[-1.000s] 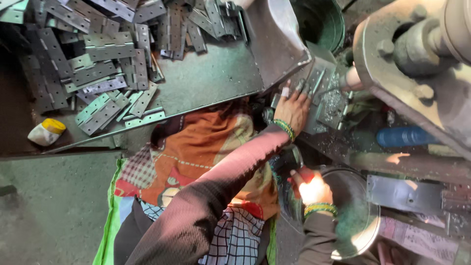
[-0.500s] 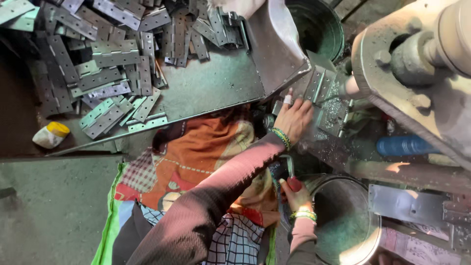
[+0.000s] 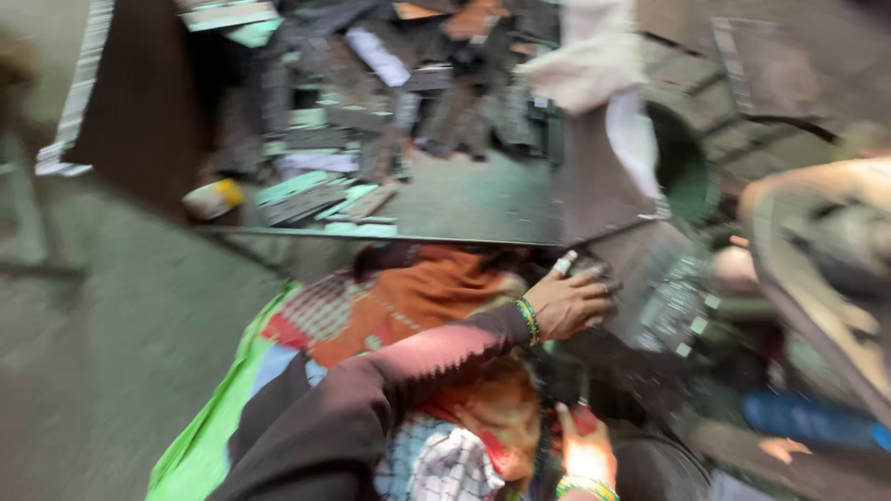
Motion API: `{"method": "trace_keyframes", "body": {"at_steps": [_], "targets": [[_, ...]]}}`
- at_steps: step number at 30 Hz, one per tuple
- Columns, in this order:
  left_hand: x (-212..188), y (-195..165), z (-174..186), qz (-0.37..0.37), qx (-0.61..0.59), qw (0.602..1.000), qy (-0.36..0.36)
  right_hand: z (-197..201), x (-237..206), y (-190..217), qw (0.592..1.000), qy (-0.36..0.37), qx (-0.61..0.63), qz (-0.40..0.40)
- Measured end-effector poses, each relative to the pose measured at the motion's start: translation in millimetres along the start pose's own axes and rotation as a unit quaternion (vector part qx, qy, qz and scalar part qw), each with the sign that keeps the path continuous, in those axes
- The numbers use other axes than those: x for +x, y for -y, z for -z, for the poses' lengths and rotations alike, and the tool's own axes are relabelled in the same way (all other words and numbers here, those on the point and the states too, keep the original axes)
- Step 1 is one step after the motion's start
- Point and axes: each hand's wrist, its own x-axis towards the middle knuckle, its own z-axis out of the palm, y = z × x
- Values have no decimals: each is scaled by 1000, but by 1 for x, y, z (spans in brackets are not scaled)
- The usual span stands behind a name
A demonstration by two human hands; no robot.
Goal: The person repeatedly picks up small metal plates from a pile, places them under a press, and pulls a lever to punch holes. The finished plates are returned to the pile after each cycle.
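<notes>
Plates (image 3: 316,199): flat metal pieces lie heaped on the dark table (image 3: 483,199), well left of your hands.
Left hand (image 3: 571,301): it rests at the machine's edge beside small metal pieces (image 3: 673,311); blur hides your grip.
Right hand (image 3: 587,455): low by the round bowl (image 3: 654,468); grip unclear.
Advice: steady your head, feed pieces squarely.
</notes>
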Motion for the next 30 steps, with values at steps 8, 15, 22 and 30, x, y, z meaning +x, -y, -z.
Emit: {"method": "trace_keyframes", "body": {"at_steps": [8,15,22,30], "targets": [[-155,141,218,176,110,975,-80,-39,28,68,982,72,150,91],[-252,188,327,479,247,840,66,-30,-26,132,988,36,104,107],[-235,201,287,465,296,831,77,6,-89,171,893,-208,155,367],[-182,176,229,426,301,853,7,-48,-137,270,869,-36,65,490]]}}
